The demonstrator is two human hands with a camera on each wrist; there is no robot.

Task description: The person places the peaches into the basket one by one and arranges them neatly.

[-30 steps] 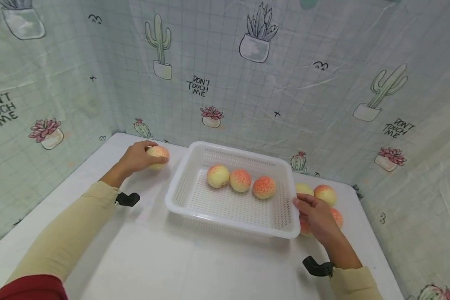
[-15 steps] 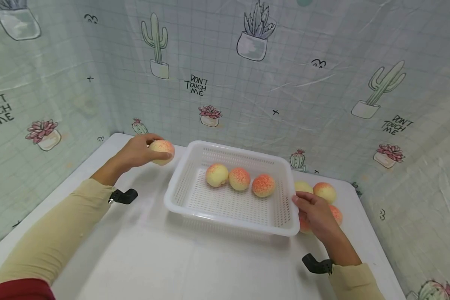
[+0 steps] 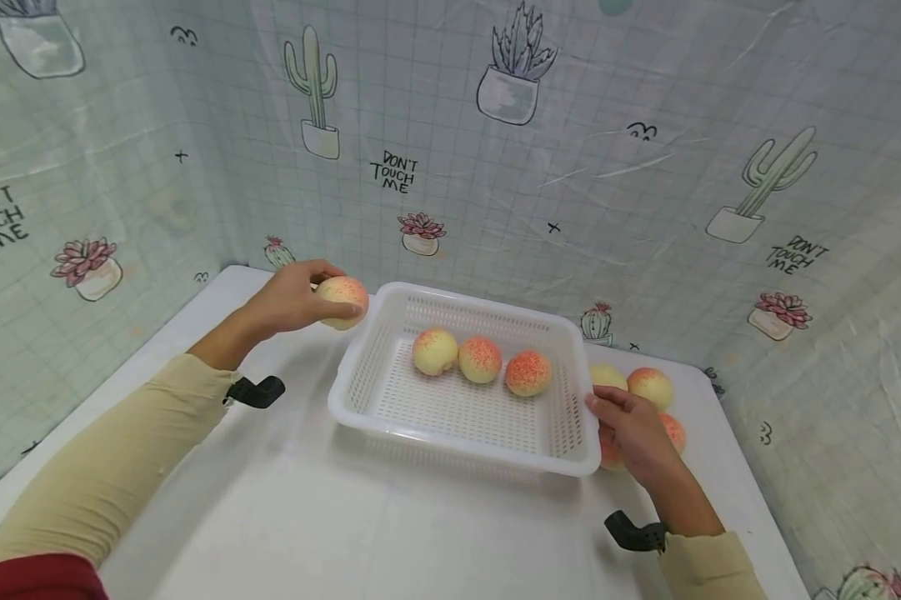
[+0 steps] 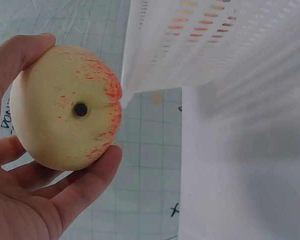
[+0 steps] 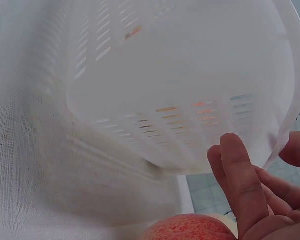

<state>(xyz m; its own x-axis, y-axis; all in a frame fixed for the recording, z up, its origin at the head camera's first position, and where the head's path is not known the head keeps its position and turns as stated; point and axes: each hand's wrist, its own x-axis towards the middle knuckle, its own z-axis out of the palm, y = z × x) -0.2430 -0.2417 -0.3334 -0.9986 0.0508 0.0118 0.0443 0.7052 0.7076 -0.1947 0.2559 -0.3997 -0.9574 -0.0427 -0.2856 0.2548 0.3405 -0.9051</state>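
Observation:
My left hand [image 3: 288, 298] holds a peach [image 3: 342, 302] above the table, just outside the back left corner of the white perforated basket [image 3: 458, 447]. In the left wrist view the thumb and fingers wrap around this yellow-and-red peach [image 4: 50, 115], its dark stem hole showing. At the basket's right end, my right hand [image 3: 638, 433] pinches the rim, thumb over the edge and other fingers [image 5: 242, 185] underneath on the outside. Inside the basket lie three peaches, a paler one [image 3: 435, 352], a middle one [image 3: 480, 360] and a redder one [image 3: 528, 373].
Several peaches sit on the white table [image 3: 285, 517] right of the basket, among them a yellow-red one [image 3: 650, 388]; my right hand partly hides some. A patterned cloth [image 3: 450, 167] with cactus drawings surrounds the table at the back and sides.
My left hand has raised the peach from the table's left back area and carried it right, toward the basket. My right hand stays on the basket rim.

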